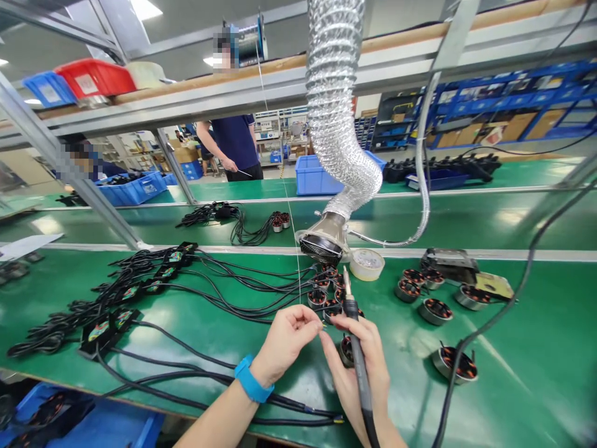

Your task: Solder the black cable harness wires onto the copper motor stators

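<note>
My right hand [368, 367] is wrapped around a soldering iron [357, 348], its metal tip pointing up and away. Beside it, my left hand [291, 339], with a blue wristband, is closed in a pinch. A thin strand of solder wire [293, 249] comes down from a spool [249, 43] and runs to this hand. The fingertips of both hands nearly meet; a tiny yellowish bit shows there, too small to name. One motor stator [346, 351] with copper windings is partly hidden behind my right hand. Several more stators [318, 297] with black cables stand just beyond.
A fume extractor hood [321, 242] on a silver duct [333, 81] hangs over the stators. Black cables with circuit boards [100, 330] lie left. Loose stators [436, 311] and an iron stand [450, 266] are right, near a hanging cord [494, 317]. A person [236, 146] stands beyond the bench.
</note>
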A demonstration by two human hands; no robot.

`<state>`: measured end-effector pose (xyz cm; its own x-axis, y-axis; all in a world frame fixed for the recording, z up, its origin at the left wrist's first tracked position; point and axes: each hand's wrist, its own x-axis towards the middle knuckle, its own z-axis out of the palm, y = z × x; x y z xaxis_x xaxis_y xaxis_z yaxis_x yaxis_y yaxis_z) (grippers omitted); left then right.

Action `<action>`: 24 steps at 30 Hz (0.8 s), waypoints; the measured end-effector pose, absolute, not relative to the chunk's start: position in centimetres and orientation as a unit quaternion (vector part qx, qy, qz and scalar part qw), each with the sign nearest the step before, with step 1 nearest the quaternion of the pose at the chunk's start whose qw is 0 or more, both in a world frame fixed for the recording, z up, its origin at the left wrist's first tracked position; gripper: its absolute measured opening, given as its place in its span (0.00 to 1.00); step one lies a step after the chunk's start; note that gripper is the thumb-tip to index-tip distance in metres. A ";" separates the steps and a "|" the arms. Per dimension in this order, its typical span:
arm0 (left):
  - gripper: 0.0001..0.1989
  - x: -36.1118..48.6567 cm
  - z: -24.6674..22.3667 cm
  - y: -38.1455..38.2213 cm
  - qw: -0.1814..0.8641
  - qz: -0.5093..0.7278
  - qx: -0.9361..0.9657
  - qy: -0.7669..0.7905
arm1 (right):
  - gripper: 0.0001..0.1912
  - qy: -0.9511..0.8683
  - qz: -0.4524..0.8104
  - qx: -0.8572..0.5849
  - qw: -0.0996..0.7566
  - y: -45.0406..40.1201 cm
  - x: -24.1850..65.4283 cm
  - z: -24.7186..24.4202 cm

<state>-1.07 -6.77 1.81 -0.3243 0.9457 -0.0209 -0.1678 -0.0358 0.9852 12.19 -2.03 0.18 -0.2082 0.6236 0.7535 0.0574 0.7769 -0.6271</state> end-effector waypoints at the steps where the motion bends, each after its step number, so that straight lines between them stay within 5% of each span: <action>1: 0.13 -1.0 1.7 -6.8 0.453 0.610 0.378 0.529 | 0.13 -0.740 0.238 -0.227 0.586 -1.9 12.3 0.5; 19: 0.13 -1.2 2.4 -7.6 0.449 0.519 0.487 0.540 | 0.13 -0.753 0.358 -0.219 0.507 -0.6 15.2 1.6; 24: 0.13 -1.4 2.3 -7.5 0.477 0.472 0.507 0.541 | 0.14 -0.793 0.298 -0.189 0.496 -0.8 15.8 1.4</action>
<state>-1.43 -7.48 2.26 -0.0313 0.9988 -0.0371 0.0988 0.0400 0.9943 15.76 -0.75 1.44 -0.4360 0.5962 0.6742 0.0048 0.7506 -0.6607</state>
